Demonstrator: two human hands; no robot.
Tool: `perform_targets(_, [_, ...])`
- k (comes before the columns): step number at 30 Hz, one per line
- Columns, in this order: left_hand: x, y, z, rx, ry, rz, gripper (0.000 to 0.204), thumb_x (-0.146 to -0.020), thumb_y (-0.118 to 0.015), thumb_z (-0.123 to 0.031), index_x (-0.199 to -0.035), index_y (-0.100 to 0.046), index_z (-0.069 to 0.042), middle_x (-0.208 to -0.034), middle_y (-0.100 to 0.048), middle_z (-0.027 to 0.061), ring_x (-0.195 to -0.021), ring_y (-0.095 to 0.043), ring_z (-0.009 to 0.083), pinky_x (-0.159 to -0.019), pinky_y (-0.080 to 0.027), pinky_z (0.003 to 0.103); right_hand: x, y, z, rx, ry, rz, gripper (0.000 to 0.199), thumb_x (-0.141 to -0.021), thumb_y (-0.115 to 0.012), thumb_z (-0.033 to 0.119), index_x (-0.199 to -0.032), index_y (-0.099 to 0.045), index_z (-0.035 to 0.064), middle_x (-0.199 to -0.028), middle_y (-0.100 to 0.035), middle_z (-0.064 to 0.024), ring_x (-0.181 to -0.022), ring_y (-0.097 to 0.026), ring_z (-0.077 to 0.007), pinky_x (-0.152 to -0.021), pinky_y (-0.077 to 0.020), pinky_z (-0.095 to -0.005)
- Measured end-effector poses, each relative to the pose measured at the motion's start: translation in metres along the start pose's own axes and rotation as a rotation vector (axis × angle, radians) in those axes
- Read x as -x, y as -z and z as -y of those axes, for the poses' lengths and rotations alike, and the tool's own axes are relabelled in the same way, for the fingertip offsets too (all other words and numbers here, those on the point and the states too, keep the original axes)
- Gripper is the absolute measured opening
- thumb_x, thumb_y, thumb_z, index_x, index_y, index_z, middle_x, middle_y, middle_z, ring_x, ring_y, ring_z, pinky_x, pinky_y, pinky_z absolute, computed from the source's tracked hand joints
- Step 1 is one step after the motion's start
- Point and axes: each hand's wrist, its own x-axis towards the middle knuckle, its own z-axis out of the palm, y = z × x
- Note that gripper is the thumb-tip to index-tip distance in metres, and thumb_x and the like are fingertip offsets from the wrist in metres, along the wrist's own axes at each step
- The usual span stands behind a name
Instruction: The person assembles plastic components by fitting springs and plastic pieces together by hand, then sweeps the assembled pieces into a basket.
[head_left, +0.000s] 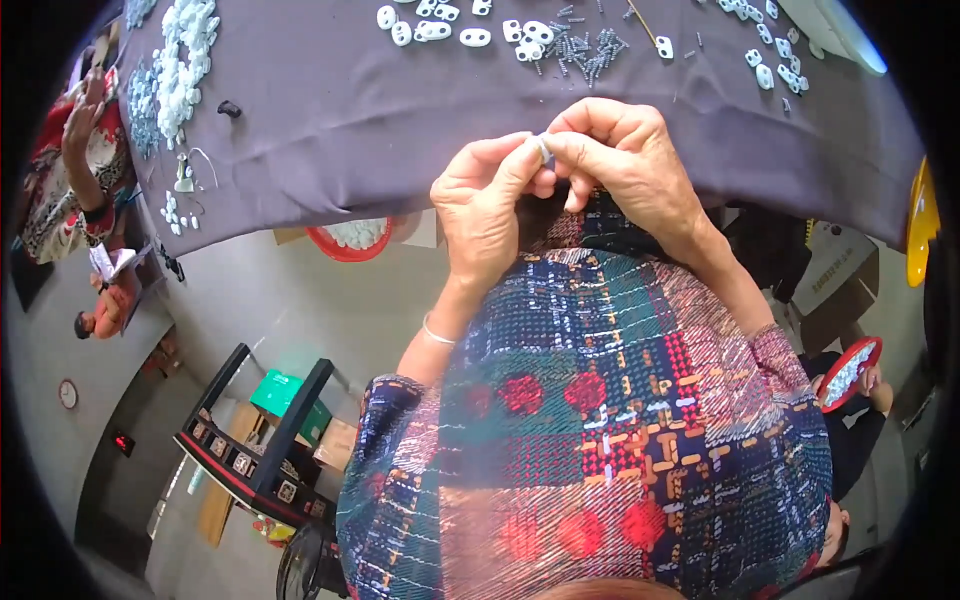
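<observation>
My left hand [484, 205] and my right hand [632, 160] meet just over the near edge of the cloth-covered table. Pinched between their thumbs and fingertips is a small white plastic piece [544, 150], mostly hidden by the fingers. Beyond my hands, a scatter of small metal springs [592, 55] lies on the cloth. Beside the springs sit white two-holed cord-lock parts [535, 35], with more white oval parts [432, 30] to their left. A thin stick [642, 18] reaches to another white part [664, 47] on the right.
Dark cloth [330, 120] covers the table. Heaped pale parts [185, 70] lie at its left end, near a small black object [230, 108]. More white parts [765, 75] lie far right. A red basin [350, 240] stands below the edge. Another person's hand [82, 125] is at left.
</observation>
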Motion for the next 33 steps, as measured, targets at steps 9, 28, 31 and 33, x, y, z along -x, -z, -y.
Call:
perform_targets(9, [-0.004, -0.003, 0.001, 0.066, -0.027, -0.032, 0.014, -0.084, -0.063, -0.005, -0.096, -0.061, 0.003, -0.079, -0.064, 0.0082, -0.064, -0.06, 0.0108, -0.059, -0.051, 0.021, -0.004, -0.005, -0.001, 0.066, 0.057, -0.027, 0.017, -0.09, -0.056, 0.013, -0.094, -0.06, -0.0028, -0.074, -0.061, -0.0036, -0.055, -0.055, -0.0048, -0.048, -0.0467, -0.0175])
perform_targets(28, [-0.003, 0.002, -0.016, 0.29, 0.23, 0.05, 0.016, -0.087, -0.06, -0.011, -0.099, -0.055, -0.002, -0.09, -0.062, 0.0087, -0.079, -0.063, 0.016, -0.07, -0.053, 0.028, 0.004, -0.02, 0.002, 1.076, 0.622, -0.25, 0.022, -0.073, -0.065, 0.02, -0.08, -0.053, 0.0034, -0.073, -0.055, -0.0114, -0.064, -0.061, -0.0282, -0.055, -0.0492, -0.0379])
perform_targets(31, [-0.003, 0.002, -0.019, 0.371, 0.29, 0.073, 0.016, -0.086, -0.059, -0.01, -0.099, -0.054, -0.002, -0.091, -0.062, 0.009, -0.083, -0.063, 0.0174, -0.073, -0.053, 0.03, 0.004, -0.02, 0.004, 1.224, 0.587, -0.251, 0.021, -0.073, -0.064, 0.021, -0.077, -0.053, 0.004, -0.072, -0.056, -0.0104, -0.063, -0.061, -0.0272, -0.054, -0.0499, -0.0372])
perform_targets(33, [-0.002, 0.0, -0.021, 0.392, 0.329, 0.118, 0.018, -0.083, -0.059, -0.001, -0.1, -0.054, -0.001, -0.094, -0.059, 0.0067, -0.089, -0.057, 0.0146, -0.081, -0.048, 0.027, 0.004, -0.02, 0.005, 1.267, 0.58, -0.245, 0.021, -0.074, -0.063, 0.022, -0.075, -0.053, 0.0043, -0.071, -0.056, -0.01, -0.062, -0.061, -0.0268, -0.054, -0.0502, -0.0369])
